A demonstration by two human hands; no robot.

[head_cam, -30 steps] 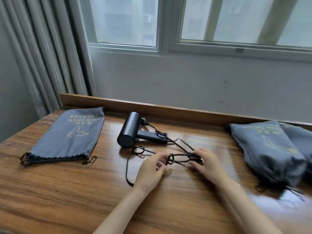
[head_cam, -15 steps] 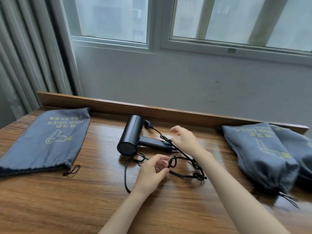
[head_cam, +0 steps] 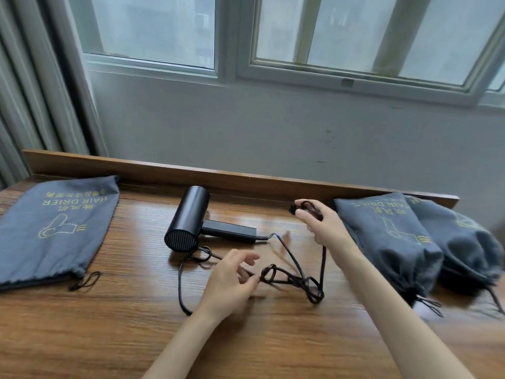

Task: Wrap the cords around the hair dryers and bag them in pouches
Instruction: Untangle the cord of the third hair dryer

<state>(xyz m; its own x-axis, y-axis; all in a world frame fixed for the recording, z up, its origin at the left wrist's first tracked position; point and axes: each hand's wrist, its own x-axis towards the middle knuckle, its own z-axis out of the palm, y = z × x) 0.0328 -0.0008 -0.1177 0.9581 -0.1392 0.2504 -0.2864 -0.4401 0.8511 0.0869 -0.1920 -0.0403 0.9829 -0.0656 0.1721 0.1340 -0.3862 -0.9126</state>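
Observation:
A black hair dryer [head_cam: 188,218] lies on the wooden table [head_cam: 109,324], barrel to the left and handle pointing right. Its black cord [head_cam: 293,280] runs from the handle into a tangled knot in front of it, and a loop trails left to the table's front. My right hand [head_cam: 321,228] is raised right of the handle and grips the plug end of the cord. My left hand [head_cam: 232,280] sits just left of the knot with fingers loosely curled, touching the cord; whether it pinches it is blurred. An empty grey pouch [head_cam: 54,231] lies flat at the left.
Two filled grey pouches [head_cam: 388,242] [head_cam: 464,247] lie side by side at the right, drawstrings toward me. A raised wooden ledge [head_cam: 246,177] runs along the table's back under the window. Curtains hang at the far left.
My right hand has lifted the plug end away from the dryer, up and to the right, pulling the cord out of the tangle. My left hand stayed by the knot.

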